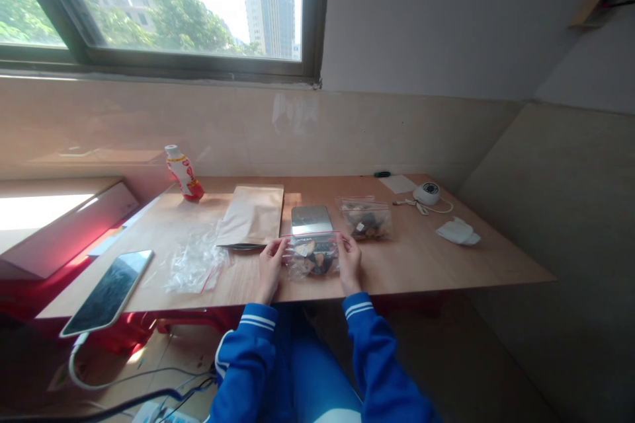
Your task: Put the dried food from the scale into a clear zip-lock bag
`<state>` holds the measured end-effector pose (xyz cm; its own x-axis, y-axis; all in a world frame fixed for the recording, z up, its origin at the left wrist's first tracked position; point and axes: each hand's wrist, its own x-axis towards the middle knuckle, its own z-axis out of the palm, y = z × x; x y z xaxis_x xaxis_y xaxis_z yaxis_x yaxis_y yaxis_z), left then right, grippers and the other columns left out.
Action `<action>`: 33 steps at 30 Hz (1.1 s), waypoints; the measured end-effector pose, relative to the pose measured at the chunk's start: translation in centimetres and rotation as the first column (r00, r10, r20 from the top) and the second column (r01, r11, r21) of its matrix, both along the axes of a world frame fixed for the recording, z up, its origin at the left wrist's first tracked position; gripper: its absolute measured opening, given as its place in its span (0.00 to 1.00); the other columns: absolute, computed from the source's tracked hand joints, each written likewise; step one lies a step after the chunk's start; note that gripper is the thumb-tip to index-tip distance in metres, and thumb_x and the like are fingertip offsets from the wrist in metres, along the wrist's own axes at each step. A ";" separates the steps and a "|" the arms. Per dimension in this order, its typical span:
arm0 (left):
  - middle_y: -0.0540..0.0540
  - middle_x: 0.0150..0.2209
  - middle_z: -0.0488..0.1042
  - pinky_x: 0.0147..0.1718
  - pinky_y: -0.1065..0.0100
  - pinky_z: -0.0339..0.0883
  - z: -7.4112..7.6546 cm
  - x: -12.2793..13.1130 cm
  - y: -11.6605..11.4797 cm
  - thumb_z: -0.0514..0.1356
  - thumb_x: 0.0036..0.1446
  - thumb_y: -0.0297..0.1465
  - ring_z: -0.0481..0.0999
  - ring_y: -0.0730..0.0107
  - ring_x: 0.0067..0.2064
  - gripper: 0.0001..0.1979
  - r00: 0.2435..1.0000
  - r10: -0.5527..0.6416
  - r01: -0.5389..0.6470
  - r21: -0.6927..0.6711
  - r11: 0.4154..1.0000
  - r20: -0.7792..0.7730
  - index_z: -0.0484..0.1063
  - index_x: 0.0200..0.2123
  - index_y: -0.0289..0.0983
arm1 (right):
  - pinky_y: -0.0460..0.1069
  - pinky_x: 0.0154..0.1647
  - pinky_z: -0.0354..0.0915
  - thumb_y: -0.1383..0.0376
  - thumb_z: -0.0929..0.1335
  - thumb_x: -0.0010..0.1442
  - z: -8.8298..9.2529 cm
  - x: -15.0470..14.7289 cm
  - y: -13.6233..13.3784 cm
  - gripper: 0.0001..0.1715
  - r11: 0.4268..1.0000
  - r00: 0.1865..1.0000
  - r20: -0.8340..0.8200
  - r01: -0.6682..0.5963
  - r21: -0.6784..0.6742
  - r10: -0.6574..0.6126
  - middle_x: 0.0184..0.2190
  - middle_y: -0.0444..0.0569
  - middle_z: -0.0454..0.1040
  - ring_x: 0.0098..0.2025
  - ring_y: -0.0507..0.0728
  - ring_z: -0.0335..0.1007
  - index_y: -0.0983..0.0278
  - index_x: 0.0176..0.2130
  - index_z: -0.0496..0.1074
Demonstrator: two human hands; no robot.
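Note:
Between my two hands is a clear zip bag (313,259) with a red seal line, holding dark and tan dried pieces. My left hand (270,268) pinches its upper left corner, and my right hand (350,261) grips the upper right corner. Just behind the bag lies a flat silver scale (311,219), partly covered by it. Filled zip bags (367,219) of similar pieces lie to the right of the scale. A brown paper pouch (254,215) rests left of the scale, its dark opening toward me.
Crumpled clear bags (193,264) and a phone (109,292) on a cable lie at the left. A drink bottle (184,173) stands at the back left. Toward the right are a white dome camera (426,193), a white tissue (458,231) and a paper sheet (398,184).

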<state>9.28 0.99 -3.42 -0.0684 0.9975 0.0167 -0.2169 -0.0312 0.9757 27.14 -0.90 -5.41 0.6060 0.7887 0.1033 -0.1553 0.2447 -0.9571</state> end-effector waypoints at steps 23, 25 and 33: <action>0.44 0.35 0.77 0.32 0.68 0.71 0.0 -0.2 -0.2 0.65 0.47 0.47 0.77 0.66 0.35 0.22 0.999 -0.009 0.007 0.036 0.999 0.033 0.74 0.37 0.35 | 0.48 0.36 0.67 0.51 0.71 0.52 -0.2 0.3 -0.1 0.23 0.998 0.999 -0.034 -0.007 0.057 0.009 0.36 0.54 0.80 0.34 0.55 0.73 0.68 0.39 0.75; 0.44 0.36 0.76 0.33 0.68 0.71 -0.1 -0.2 -0.2 0.65 0.47 0.46 0.77 0.66 0.36 0.21 0.999 -0.005 0.004 0.039 0.999 0.036 0.74 0.37 0.35 | 0.48 0.35 0.67 0.51 0.71 0.52 -0.2 0.3 -0.2 0.24 0.999 0.999 -0.037 -0.010 0.049 0.011 0.36 0.54 0.80 0.35 0.55 0.73 0.68 0.39 0.75; 0.45 0.36 0.75 0.34 0.68 0.72 -0.2 0.0 -0.2 0.65 0.48 0.46 0.77 0.65 0.38 0.19 0.999 0.018 -0.021 0.059 0.998 0.039 0.72 0.35 0.36 | 0.50 0.38 0.68 0.49 0.70 0.52 -0.2 0.3 0.0 0.25 0.999 0.999 -0.010 -0.035 0.037 0.035 0.35 0.54 0.80 0.36 0.57 0.74 0.68 0.38 0.75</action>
<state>9.26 0.81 -3.62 -0.0895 0.9933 0.0725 -0.2529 -0.0931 0.9630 27.41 -0.90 -5.66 0.5792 0.8053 0.1268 -0.1744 0.2743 -0.9457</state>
